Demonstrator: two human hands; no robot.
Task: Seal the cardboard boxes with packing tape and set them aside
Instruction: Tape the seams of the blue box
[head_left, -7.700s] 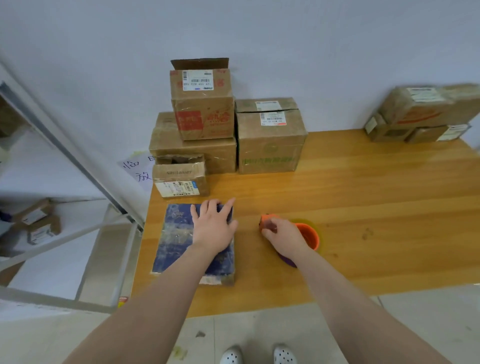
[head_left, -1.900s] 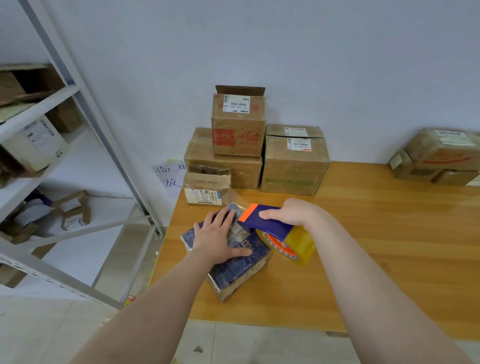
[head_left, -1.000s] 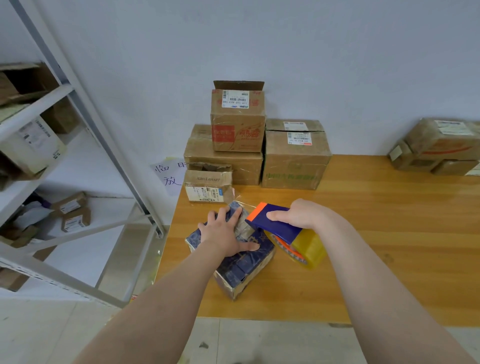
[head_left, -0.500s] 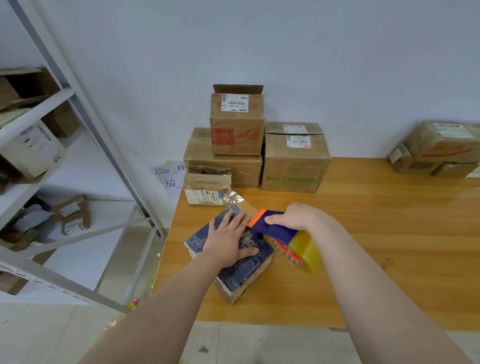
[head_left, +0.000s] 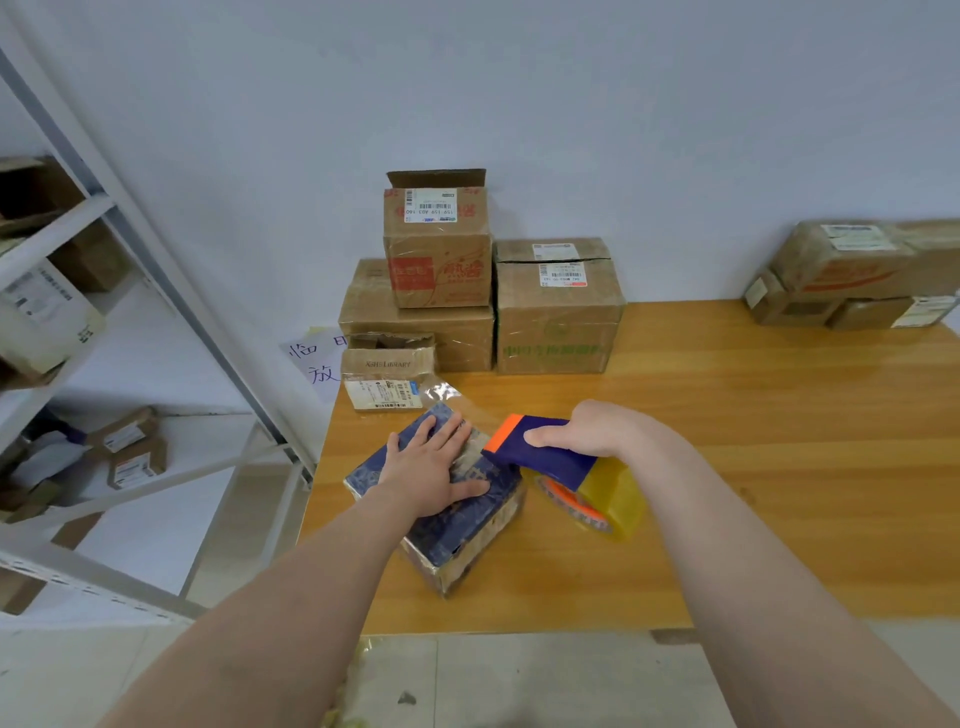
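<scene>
Box in blue wrapping (head_left: 451, 526) sits near the table's (head_left: 779, 467) front edge, left hand (head_left: 431, 467) pressing flat on top, fingers straight and spread. Right hand (head_left: 597, 431), at its 3 o'clock, grips the tape dispenser (head_left: 545, 454), whose orange tip meets the box top. Clear tape strip (head_left: 457, 402) trails toward 12. Beyond, cardboard boxes (head_left: 556, 312) are stacked against the wall at 12 o'clock, with more boxes (head_left: 852, 275) at 2.

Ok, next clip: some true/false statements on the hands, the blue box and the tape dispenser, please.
1. The left hand lies flat on the blue box. True.
2. The right hand holds scissors. False: it grips the tape dispenser.
3. The blue box rests on the wooden table. True.
4. The topmost stacked cardboard box is fully closed. False: one flap stands up.
</scene>
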